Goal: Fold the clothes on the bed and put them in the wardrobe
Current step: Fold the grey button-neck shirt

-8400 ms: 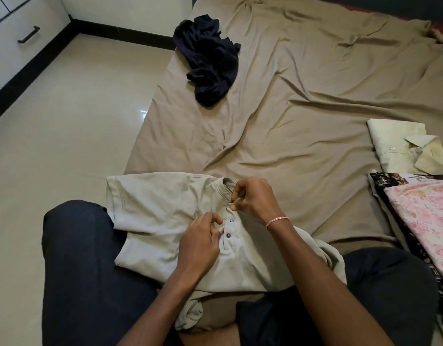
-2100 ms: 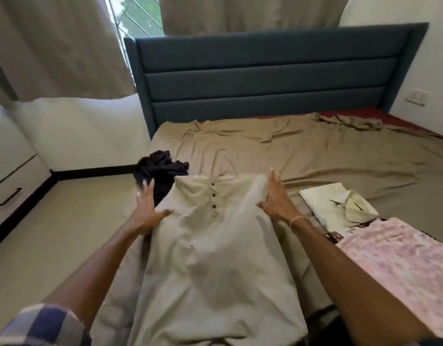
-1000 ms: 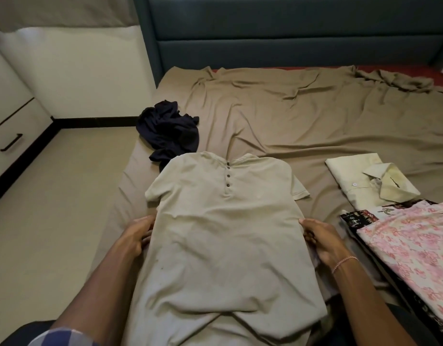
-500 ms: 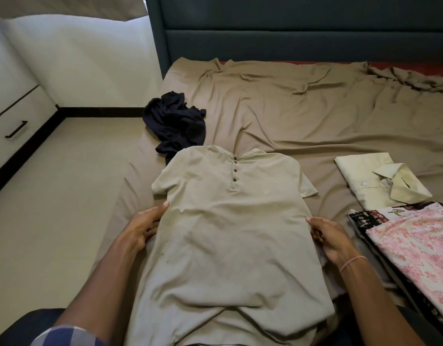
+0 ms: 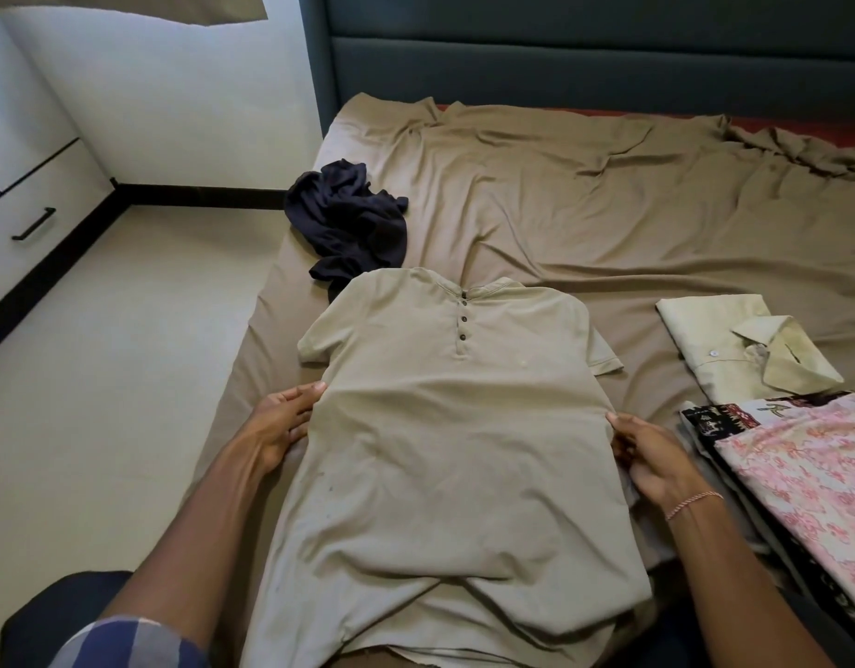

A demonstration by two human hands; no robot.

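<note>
A beige short-sleeved shirt point(image 5: 454, 455) with a buttoned placket lies spread flat, front up, on the near part of the bed point(image 5: 608, 209); its hem hangs over my lap. My left hand point(image 5: 285, 421) rests at the shirt's left side edge, fingers straight against the fabric. At the right side edge my right hand point(image 5: 652, 455) has curled fingers that pinch the cloth. A crumpled navy garment point(image 5: 353, 224) sits just beyond the shirt's left shoulder.
A folded pale yellow collared shirt point(image 5: 743, 349) lies on the right of the bed. Nearer me is a pile topped by a pink floral cloth point(image 5: 811, 465). A blue headboard point(image 5: 584, 55) closes the far end. White drawers point(image 5: 25, 200) stand across the floor point(image 5: 117, 354), left.
The shirt went from my lap, where I buttoned it, to lying spread on the bed. My hands slid from its shoulders down to its sides; over the last second they barely moved.
</note>
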